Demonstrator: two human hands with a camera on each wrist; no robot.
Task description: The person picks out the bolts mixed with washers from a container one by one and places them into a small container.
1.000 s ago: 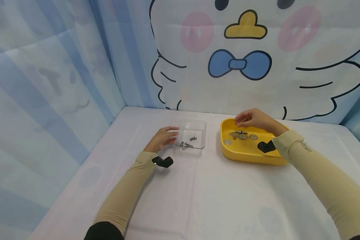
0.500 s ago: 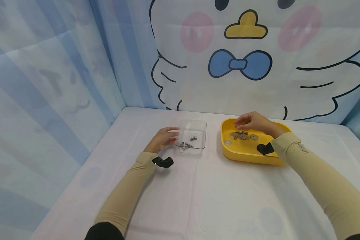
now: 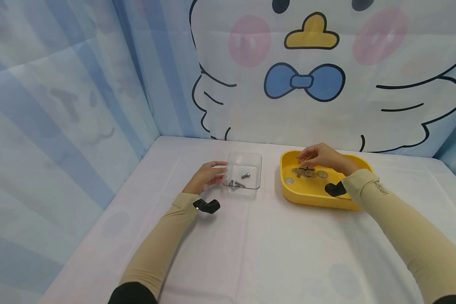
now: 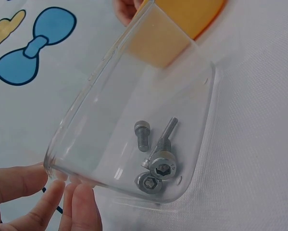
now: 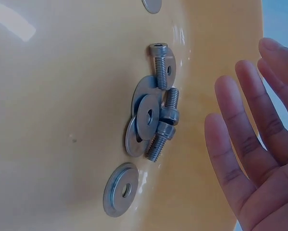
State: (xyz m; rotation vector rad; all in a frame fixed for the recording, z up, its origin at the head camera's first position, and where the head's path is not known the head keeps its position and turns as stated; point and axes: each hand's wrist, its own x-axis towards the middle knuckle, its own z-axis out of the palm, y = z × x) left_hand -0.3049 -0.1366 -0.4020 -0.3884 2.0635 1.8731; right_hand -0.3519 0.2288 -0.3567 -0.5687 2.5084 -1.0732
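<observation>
My left hand rests its fingertips against the left side of a clear plastic box; in the left wrist view its extended fingers touch the box's edge. Several silver socket-head screws lie on the box floor. Over a yellow tray hovers my right hand. In the right wrist view its loosely extended fingers hold nothing visible and are apart from the metal parts. Flat round washers lie clustered in the tray with 3 socket-head screws on or beside them.
The box and tray stand apart on a white cloth-covered table, tray to the right. Two stacked-looking washers and a single washer lie away from the cluster. A printed curtain hangs behind the table.
My right hand has dropped slightly closer to the parts in the tray, its wrist shifting a little toward me. My left hand and the clear box have stayed in place.
</observation>
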